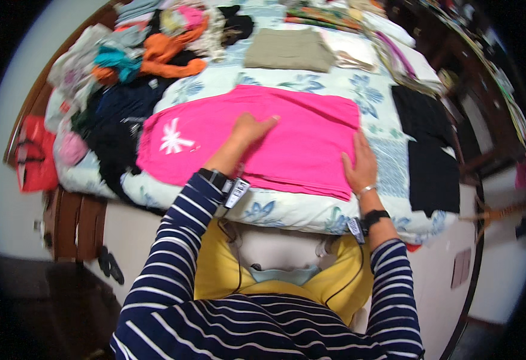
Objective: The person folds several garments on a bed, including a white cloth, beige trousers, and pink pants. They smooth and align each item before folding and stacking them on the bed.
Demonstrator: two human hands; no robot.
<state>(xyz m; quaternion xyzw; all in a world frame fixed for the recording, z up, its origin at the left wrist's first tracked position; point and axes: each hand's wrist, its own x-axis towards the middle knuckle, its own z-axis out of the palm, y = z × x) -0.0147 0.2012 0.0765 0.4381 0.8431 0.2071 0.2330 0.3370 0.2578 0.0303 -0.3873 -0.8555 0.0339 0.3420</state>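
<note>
A bright pink garment [299, 135] with a white printed motif near its left end lies spread and partly folded on a bed with a floral sheet [263, 213]. My left hand [251, 128] rests on the middle of the pink cloth, thumb apart, gripping nothing. At the garment's right edge my right hand [362, 164] lies flat with the fingers pointing away from me and the thumb spread. Both wrists carry black straps with small clipped devices.
Beyond the garment lie folded khaki cloth [287, 49] and folded white cloth [351, 47]. Folded black garments [433, 177] are at the right. A loose heap of clothes [128, 99] covers the left side. A red bag [35, 153] stands past the bed's left end.
</note>
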